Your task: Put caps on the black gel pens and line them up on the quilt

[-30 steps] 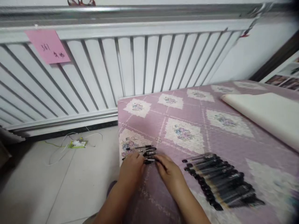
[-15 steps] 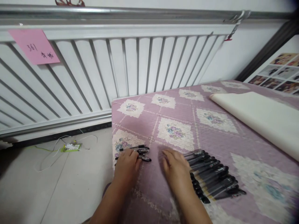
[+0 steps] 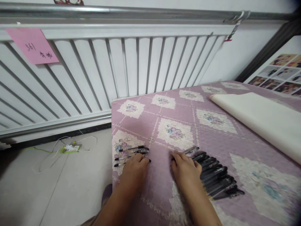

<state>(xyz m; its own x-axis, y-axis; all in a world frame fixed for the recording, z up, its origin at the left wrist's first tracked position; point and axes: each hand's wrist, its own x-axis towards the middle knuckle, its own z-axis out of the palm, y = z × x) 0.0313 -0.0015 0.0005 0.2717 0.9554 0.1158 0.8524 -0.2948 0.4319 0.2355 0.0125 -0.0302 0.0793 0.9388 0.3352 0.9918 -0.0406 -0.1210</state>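
Observation:
Several black-capped pens lie side by side near the left edge of the purple floral bedspread. My left hand rests over the nearest of them, its fingers closed on a pen whose two ends stick out on either side. My right hand is closed round another pen; its clip end shows beyond the fingers and the rest is mostly covered. To the right of that hand a row of black pens lies slanted on the cloth, partly hidden by my wrist.
A white radiator with a metal pipe above it stands behind the bed, bearing a pink note. A rolled cream sheet lies at right. On the floor at left is a power strip with loose cables.
My right hand has shifted slightly right, and a pen now shows in it, apart from the row. My left hand has moved a little towards me, uncovering more of the left pens.

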